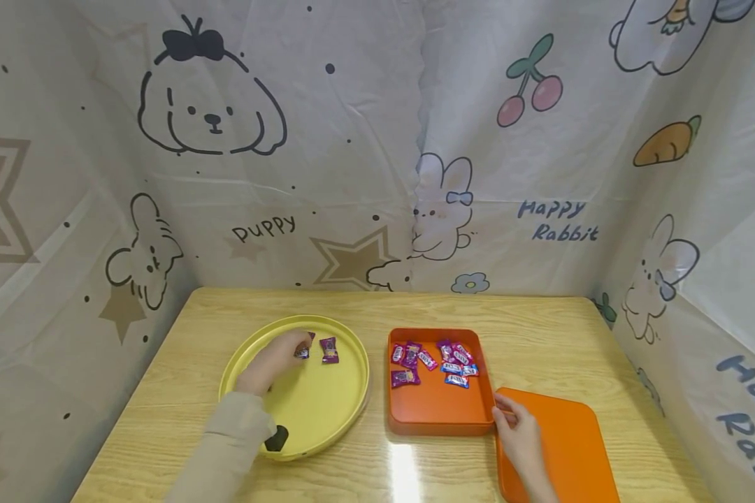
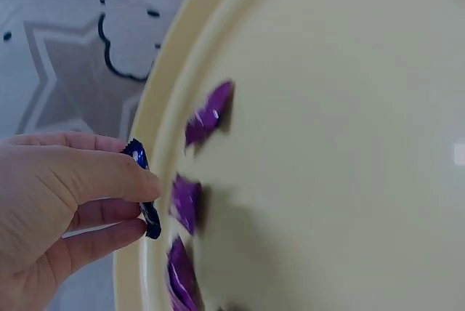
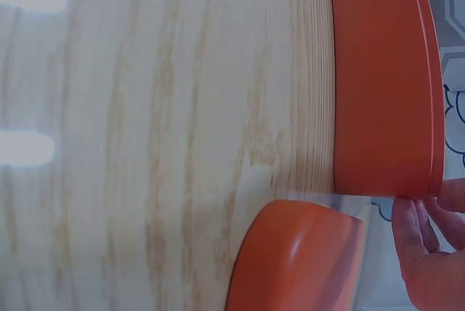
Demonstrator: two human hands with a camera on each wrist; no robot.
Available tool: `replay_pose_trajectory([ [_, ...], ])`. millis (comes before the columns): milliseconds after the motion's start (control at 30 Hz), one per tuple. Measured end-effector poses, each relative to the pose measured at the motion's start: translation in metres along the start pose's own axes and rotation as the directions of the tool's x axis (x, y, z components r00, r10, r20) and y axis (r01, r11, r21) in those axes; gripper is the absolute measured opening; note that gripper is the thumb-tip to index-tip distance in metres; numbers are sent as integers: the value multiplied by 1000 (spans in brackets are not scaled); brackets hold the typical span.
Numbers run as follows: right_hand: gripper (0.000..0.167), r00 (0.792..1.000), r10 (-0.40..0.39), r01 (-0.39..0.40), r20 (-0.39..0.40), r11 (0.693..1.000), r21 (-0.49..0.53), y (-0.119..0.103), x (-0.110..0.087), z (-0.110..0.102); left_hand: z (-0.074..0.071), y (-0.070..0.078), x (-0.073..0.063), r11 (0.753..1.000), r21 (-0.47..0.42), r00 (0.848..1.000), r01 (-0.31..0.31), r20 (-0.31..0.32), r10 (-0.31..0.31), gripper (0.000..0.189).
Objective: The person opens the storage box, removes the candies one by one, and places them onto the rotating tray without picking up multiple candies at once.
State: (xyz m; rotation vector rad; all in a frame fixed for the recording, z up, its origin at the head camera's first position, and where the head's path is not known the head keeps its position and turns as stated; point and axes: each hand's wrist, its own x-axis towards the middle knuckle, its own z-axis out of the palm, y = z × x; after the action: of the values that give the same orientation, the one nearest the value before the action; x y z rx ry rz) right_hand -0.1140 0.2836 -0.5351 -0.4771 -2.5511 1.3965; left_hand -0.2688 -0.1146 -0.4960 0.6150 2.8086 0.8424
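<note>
My left hand (image 1: 284, 356) reaches over the round yellow tray (image 1: 314, 412) and pinches a dark blue wrapped candy (image 2: 147, 187) between thumb and fingers near the far rim. Several purple wrapped candies (image 2: 208, 113) lie in the tray beside those fingertips; one purple candy (image 1: 330, 351) shows to the right of the hand in the head view. My right hand (image 1: 521, 436) holds the right wall of the open orange box (image 1: 440, 412) near its front corner, fingertips at the rim. Pink, purple and blue wrapped candies (image 1: 456, 367) lie inside the box, mostly toward its back.
An orange lid (image 1: 569, 447) lies on the wooden table (image 1: 541, 328) under my right forearm, to the right of the box. A curtain with cartoon prints (image 1: 352, 175) encloses the table at the back and both sides.
</note>
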Motion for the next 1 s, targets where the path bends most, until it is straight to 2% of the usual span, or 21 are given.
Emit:
replay_pose_trajectory([
  [133, 28, 1000, 3, -3, 1, 1000, 1, 0, 0, 0, -1, -10, -3, 998, 28, 998, 53, 27, -54, 15],
  [367, 28, 1000, 5, -5, 0, 1000, 4, 0, 0, 0, 3, -23, -2, 990, 137, 996, 45, 69, -54, 15],
  [500, 28, 1000, 8, -8, 4, 1000, -2, 1, 1, 1, 5, -28, -4, 988, 145, 995, 55, 73, -66, 21],
  [700, 29, 1000, 16, -16, 8, 1000, -7, 1, 1, 0, 7, -33, -4, 982, 186, 997, 31, 59, -43, 25],
  [1000, 28, 1000, -15, 14, -10, 1000, -14, 2, 0, 1, 8, -35, -5, 985, 148, 993, 86, 68, -97, 25],
])
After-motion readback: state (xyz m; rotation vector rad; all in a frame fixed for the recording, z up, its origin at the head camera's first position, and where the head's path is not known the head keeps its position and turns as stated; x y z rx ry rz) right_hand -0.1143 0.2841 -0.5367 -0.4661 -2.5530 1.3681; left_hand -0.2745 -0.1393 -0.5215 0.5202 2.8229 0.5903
